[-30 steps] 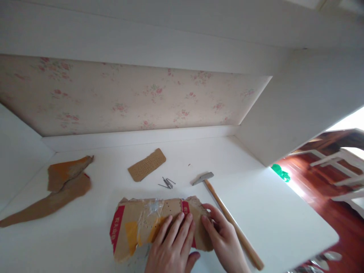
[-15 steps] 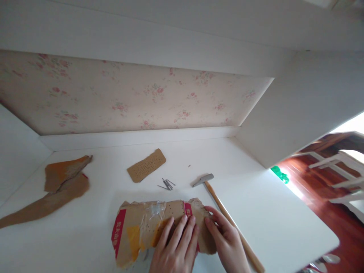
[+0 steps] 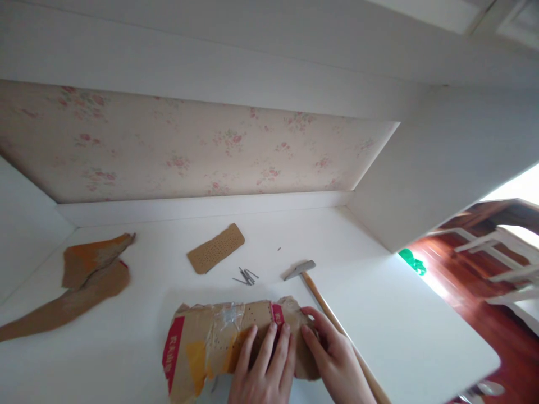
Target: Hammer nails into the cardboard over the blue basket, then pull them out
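Note:
A torn piece of brown cardboard [image 3: 197, 331] lies on the white tabletop in front of me, with red printed strips, yellow patches, clear tape and rows of small holes. My left hand [image 3: 265, 365] rests flat on its middle, fingers stretched out over it. At the cardboard's right end, my right hand [image 3: 332, 353] pinches the edge between thumb and fingers. Beside that hand lies a hammer [image 3: 309, 278], its wooden handle running partly behind the hand. Several loose nails [image 3: 246, 276] lie beyond the cardboard.
A smaller cardboard strip [image 3: 217, 248] full of holes lies past the nails. Torn cardboard scraps [image 3: 96, 275] are at the left. A tiny dark bit [image 3: 278, 248] sits near the hammer head. White panels [image 3: 421, 168] enclose the table's back and sides, with floral wallpaper [image 3: 202, 146] behind.
The view has tilted slightly, so everything sits a little lower in it. Both hands keep nearly the same places on the cardboard.

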### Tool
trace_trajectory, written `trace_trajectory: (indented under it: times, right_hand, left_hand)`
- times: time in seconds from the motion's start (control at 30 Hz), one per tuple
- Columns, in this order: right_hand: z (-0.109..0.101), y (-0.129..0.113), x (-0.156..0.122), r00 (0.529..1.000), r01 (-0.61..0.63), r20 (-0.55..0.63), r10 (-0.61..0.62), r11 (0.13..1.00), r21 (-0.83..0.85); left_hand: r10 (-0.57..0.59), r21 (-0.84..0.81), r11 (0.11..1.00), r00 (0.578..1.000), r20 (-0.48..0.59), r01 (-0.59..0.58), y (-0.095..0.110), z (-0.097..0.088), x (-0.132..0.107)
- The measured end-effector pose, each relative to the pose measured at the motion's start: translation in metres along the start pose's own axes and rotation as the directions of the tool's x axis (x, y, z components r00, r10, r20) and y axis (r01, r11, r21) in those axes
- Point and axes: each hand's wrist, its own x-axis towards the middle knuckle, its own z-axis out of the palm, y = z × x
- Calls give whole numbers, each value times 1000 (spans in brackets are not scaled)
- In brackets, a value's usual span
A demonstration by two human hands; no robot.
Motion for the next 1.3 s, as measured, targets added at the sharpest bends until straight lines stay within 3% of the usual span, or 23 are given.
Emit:
trace_trajectory:
  times: [0.2, 0.37, 0.5, 0.6, 0.7, 0.83, 0.93, 1.13, 1.3]
  right_hand:
    - [-16, -23, 13, 982, 186, 35, -183, 944, -273]
    - [-19, -40, 59, 962, 274, 82, -262, 901, -335]
    - [-1, -51, 112, 915, 384, 304, -266, 808, -448]
    - [22, -56, 146, 844, 482, 490, -219, 708, -516]
    - [45, -56, 169, 779, 560, 604, -167, 618, -552]
    - [62, -53, 181, 706, 641, 696, -127, 532, -553]
    - [66, -49, 184, 680, 672, 722, -124, 499, -547]
    - [68, -42, 186, 684, 677, 716, -141, 488, -551]
    - [72, -37, 183, 712, 651, 684, -158, 512, -560]
  left_hand:
    - [-40, -4, 999, 999, 3, 40, 4, 2, 1]
    - [-42, 10, 999, 998, 43, 42, 7, 0, -1]
    - [-57, 30, 998, 994, 95, 54, 9, -3, -2]
    - [-62, 30, 998, 994, 94, 60, 9, -1, -2]
    - [-53, 11, 999, 998, 44, 52, 7, 2, -2]
    - [-48, 4, 999, 999, 4, 48, 6, 6, -3]
    - [-62, 3, 998, 998, -12, 62, 8, 8, -3]
    - [-84, -48, 996, 994, -75, 80, 8, 8, 0]
    - [-63, -45, 997, 997, -46, 61, 6, 3, 1]
